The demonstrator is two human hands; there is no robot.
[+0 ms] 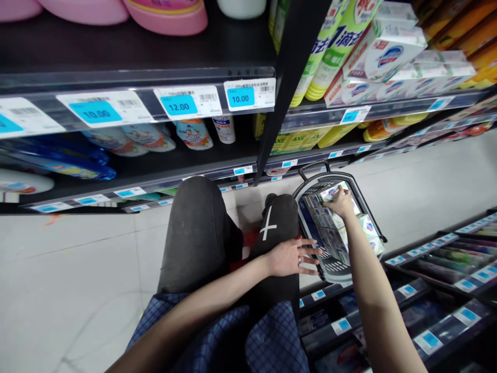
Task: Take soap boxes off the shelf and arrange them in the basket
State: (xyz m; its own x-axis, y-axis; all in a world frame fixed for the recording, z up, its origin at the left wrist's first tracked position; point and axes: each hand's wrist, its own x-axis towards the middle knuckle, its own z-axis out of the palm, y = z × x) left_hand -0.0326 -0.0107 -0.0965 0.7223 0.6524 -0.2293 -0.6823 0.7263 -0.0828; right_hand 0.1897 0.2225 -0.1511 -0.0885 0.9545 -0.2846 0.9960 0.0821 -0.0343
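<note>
My right hand [342, 203] reaches into a grey and black shopping basket [363, 187] on the floor. Its thumb and fingers close on a white soap box [330, 194] at the basket's far end. More white boxes [368, 226] with the same kind of oval logo lie stacked beneath and beside it; my forearm covers part of them. My left hand [289, 257] rests over my right knee, fingers spread, holding nothing. Its fingertips come close to the basket's near side, and I cannot tell whether they touch it.
Ahead, a dark shelf [267, 124] carries green bottles [330, 62], stacked white soap boxes [388, 57] and yellow AXE packs [297, 141]. Pink bottles [166, 15] stand at upper left above price tags. Another low shelf [423, 290] is close on the right. Pale floor tiles [77, 274] lie below.
</note>
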